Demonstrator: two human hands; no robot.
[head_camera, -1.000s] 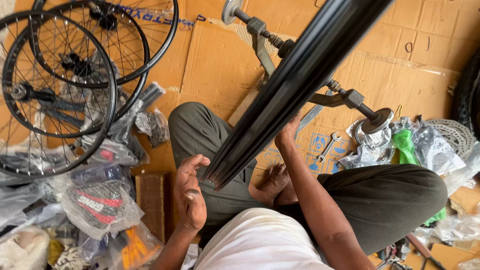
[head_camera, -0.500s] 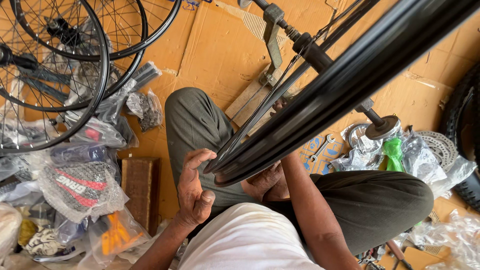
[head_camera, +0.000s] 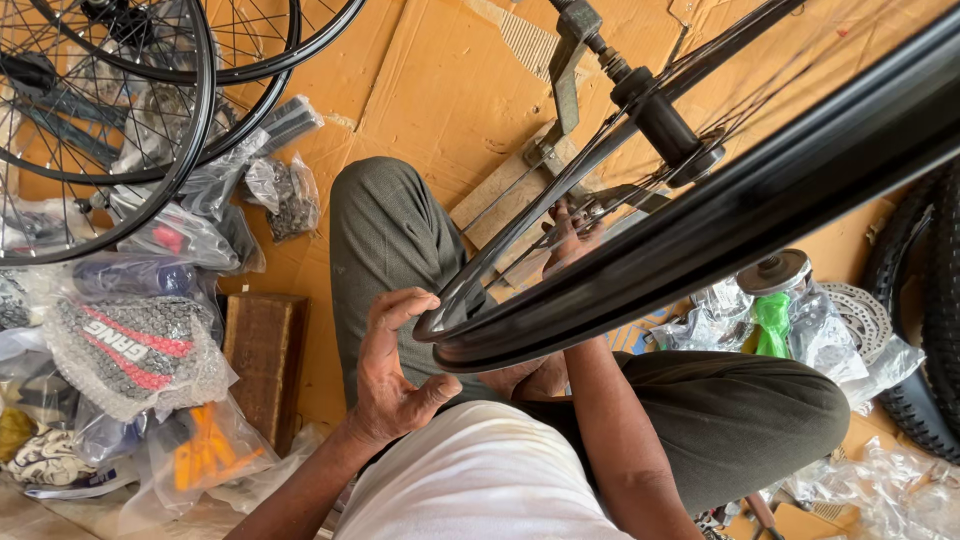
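Head view: black glossy bike wheel rim (head_camera: 700, 240) w/ thin steel spokes runs diagonally over the lap, hub on a metal truing stand (head_camera: 570, 90). Left hand (head_camera: 395, 375) cupped, fingers curled loosely round rim's lower end, grip open, thumb out. Right hand (head_camera: 570, 235) reaches up among spokes; grip can't tell. Left of rim: clear crinkly bags (head_camera: 130, 350), one w/ red-striped grey part, one orange. Brown cardboard floor (head_camera: 440, 90).

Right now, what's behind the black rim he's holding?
Behind the black rim: the right hand reaching among the spokes, the hub, and the metal stand on cardboard. The left hand touches the rim's near end. Right fingertips are covered.
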